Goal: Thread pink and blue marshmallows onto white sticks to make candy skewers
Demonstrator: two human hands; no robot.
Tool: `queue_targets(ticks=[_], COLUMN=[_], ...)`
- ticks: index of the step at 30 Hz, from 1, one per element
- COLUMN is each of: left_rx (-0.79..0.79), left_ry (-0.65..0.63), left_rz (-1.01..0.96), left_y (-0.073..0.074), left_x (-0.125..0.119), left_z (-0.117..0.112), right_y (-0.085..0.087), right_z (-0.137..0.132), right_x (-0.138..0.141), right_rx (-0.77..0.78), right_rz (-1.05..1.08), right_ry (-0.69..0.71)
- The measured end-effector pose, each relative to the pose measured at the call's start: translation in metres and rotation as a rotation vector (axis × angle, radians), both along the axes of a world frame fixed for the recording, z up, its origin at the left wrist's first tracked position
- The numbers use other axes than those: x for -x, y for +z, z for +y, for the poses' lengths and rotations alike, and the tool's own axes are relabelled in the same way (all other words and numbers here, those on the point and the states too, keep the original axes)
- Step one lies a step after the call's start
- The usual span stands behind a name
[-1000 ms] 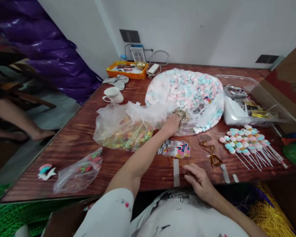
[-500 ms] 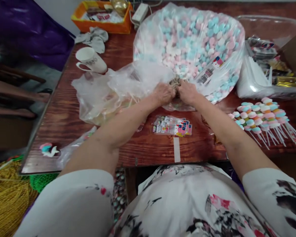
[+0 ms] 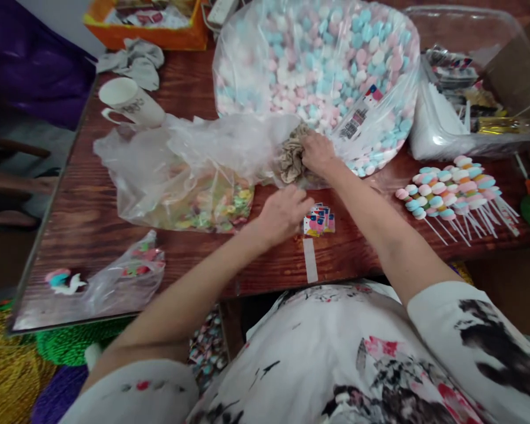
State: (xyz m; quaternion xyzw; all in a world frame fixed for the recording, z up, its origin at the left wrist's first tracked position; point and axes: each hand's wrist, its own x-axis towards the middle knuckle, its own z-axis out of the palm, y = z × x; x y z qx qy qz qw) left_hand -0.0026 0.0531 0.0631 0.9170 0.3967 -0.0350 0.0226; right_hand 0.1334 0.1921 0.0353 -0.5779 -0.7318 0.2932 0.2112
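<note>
My right hand (image 3: 318,153) is closed on a crumpled tan bundle (image 3: 291,159) at the near edge of a big clear bag of pink, blue and white marshmallows (image 3: 318,65). My left hand (image 3: 284,213) rests on the small printed packets (image 3: 318,221) lying on the wooden table (image 3: 97,235), fingers curled over them. Left of both hands lies a clear bag with colourful candies (image 3: 194,176). Several marshmallow skewers (image 3: 454,191) lie in a row to the right.
A white mug (image 3: 128,103) and a grey cloth (image 3: 135,59) sit at the far left, an orange tray (image 3: 145,23) behind them. A clear tub with packets and sticks (image 3: 463,100) stands at right. A small candy bag (image 3: 128,277) lies near the left front edge.
My left hand let go of the tan bundle and dropped down onto the printed packets. My right hand stays on the bundle. The camera tilted further down.
</note>
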Motion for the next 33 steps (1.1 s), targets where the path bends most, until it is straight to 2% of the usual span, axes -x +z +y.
queue_targets(ticks=[2,4,6,9,11,12,14,16,18,21,26,30,33], left_rx=[0.008,-0.008,-0.04,-0.087,-0.119,-0.137,-0.171,-0.18,-0.18,-0.206,-0.235,-0.267,-0.319], left_ry=[0.019,0.095,0.155,0.17,0.166,0.167,0.161,0.126,0.087,0.034,-0.051,-0.063,-0.04], left_rz=[-0.056,-0.052,-0.028,-0.03,-0.049,-0.057,-0.062,-0.066,-0.092,-0.154,-0.213,-0.133,-0.18], left_y=[-0.009,-0.022,-0.033,-0.043,-0.045,-0.046,-0.048,-0.05,-0.054,-0.06,-0.063,-0.06,-0.061], left_x=[-0.003,-0.008,-0.013,-0.013,-0.009,-0.007,-0.001,0.006,0.013,0.023,0.031,0.028,0.026], left_z=[-0.032,-0.051,-0.058,-0.055,-0.051,-0.049,-0.046,-0.042,-0.038,-0.029,-0.023,-0.026,-0.023], right_y=[-0.001,-0.001,0.0,-0.003,-0.011,-0.017,-0.032,-0.047,-0.058,-0.065,-0.059,-0.055,-0.056], right_z=[-0.005,-0.017,-0.039,-0.097,-0.149,-0.175,-0.226,-0.266,-0.292,-0.306,-0.288,-0.269,-0.263], right_x=[0.0,-0.003,-0.014,-0.049,-0.084,-0.102,-0.138,-0.169,-0.194,-0.221,-0.25,-0.258,-0.259], right_rx=[-0.098,-0.178,-0.249,-0.404,-0.511,-0.613,-0.684,-0.753,-0.772,-0.762,-0.65,-0.438,-0.372], right_rz=[-0.06,-0.115,-0.137,-0.141,-0.143,-0.106,-0.115,-0.099,-0.097,-0.139,-0.401,-0.564,-0.539], right_ry=[0.019,0.068,0.14,0.193,0.141,0.081,-0.009,-0.157,-0.313,-0.522,-0.755,-0.801,-0.773])
